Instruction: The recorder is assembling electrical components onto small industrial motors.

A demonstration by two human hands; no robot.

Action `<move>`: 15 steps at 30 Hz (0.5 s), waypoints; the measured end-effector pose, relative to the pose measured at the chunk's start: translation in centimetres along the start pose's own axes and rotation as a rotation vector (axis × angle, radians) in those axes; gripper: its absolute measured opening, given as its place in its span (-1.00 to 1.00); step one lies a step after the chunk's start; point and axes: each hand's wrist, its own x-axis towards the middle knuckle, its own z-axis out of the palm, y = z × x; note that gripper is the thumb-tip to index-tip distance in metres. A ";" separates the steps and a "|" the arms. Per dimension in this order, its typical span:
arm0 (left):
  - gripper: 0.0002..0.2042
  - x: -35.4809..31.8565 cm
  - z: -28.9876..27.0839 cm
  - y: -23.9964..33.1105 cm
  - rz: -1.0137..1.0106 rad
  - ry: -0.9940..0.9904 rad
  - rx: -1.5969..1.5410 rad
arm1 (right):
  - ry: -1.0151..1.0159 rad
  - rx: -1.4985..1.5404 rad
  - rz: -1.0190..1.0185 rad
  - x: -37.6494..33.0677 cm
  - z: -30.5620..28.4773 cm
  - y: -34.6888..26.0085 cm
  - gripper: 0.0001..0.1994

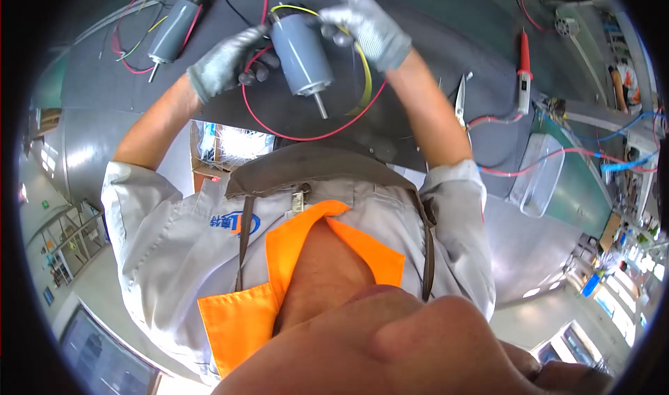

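A grey cylindrical electric motor point(301, 55) lies on the dark bench mat, its metal shaft pointing toward me. My left hand point(228, 64), in a grey-white glove, is closed against the motor's left side, fingers curled. A red wire point(306, 139) loops from beside those fingers around the shaft end. My right hand point(366, 32), gloved too, has its fingers bent at the motor's far right end. They are closed on a yellow-green wire point(367, 74), which arches over the motor's far end and hangs down on the right. The exact fingertip contact is partly hidden.
A second grey motor point(174, 32) with loose wires lies at the far left. On the right are scissors point(460, 101), a red-handled soldering iron point(525, 67) with its cable, and a clear plastic tray point(540, 175). An open box point(233, 147) sits below the bench's front edge.
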 end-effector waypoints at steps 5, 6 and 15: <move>-0.37 -0.4 0.9 2.8 0.033 -0.042 -0.068 | -0.087 -0.898 -0.553 0.4 12.8 -0.7 -0.76; -0.37 0.4 1.1 3.0 -0.060 0.068 -0.151 | -0.200 -1.298 -0.670 1.4 16.4 -0.2 -0.80; -0.42 2.5 2.6 1.9 0.170 0.306 0.521 | -0.128 -0.738 -0.787 -6.8 9.2 3.2 -0.62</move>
